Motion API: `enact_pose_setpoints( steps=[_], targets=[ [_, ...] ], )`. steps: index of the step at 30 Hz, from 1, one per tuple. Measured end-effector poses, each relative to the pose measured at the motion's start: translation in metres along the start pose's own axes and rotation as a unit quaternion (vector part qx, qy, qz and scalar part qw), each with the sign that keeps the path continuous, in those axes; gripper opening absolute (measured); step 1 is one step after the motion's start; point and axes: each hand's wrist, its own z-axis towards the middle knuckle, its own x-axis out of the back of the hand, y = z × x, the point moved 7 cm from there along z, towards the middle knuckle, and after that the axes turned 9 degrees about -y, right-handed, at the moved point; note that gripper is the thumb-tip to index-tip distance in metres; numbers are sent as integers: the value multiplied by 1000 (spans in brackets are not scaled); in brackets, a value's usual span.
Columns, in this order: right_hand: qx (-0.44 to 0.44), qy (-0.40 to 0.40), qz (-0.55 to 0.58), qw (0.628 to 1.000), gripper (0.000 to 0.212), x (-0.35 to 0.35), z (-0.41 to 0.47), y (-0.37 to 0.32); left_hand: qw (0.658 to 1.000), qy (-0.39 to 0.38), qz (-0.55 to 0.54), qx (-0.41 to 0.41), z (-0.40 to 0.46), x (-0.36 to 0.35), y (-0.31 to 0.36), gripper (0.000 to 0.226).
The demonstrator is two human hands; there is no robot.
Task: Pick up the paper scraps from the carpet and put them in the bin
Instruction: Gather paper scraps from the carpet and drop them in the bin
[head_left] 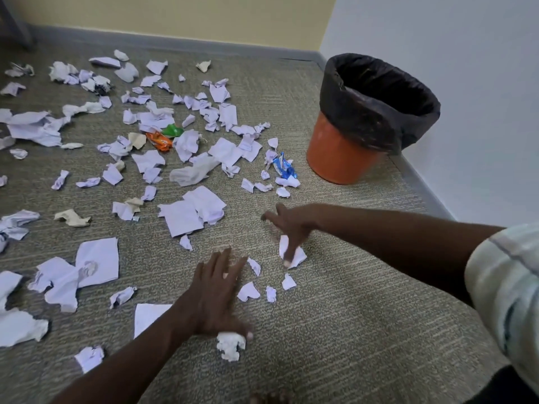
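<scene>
Both hands work low over the carpet (335, 301), where paper scraps (180, 217) lie scattered widely to the left and ahead, with a few small ones in the patch between the hands. The right hand (287, 228) reaches in from the right, fingers spread, one fingertip pressing on a small torn scrap (298, 256) that lies flat directly under it; it grasps nothing yet. The left hand (217, 293) rests with straight fingers flat on the carpet, a crumpled ball of paper (230, 345) touching its thumb side, not gripped as far as can be seen. The orange bin (338, 158), lined with a black bag (364, 123), stands ahead and to the right by the wall, well apart from the hands. The right hand is nearer the bin, so it seems better placed to carry scraps there.
</scene>
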Motion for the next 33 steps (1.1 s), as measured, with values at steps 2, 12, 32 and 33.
enact_pose_setpoints(
  steps=[2, 12, 32, 33],
  targets=[
    [-15, -18, -63, 998, 144, -34, 6, 2, 997, 26, 54, -42, -8, -13, 8, 153],
    [66, 89, 50, 993, 106, -76, 27, -27, 992, 85, 86, -45, 2, -32, 6, 120],
    [177, 91, -55, 978, 141, -77, 22, -88, 985, 171, -10, -12, 14, -24, 6, 43],
    [188, 112, -52, 974, 134, -77, 23, -90, 984, 176, -14, -15, 13, -24, 6, 42]
  ],
)
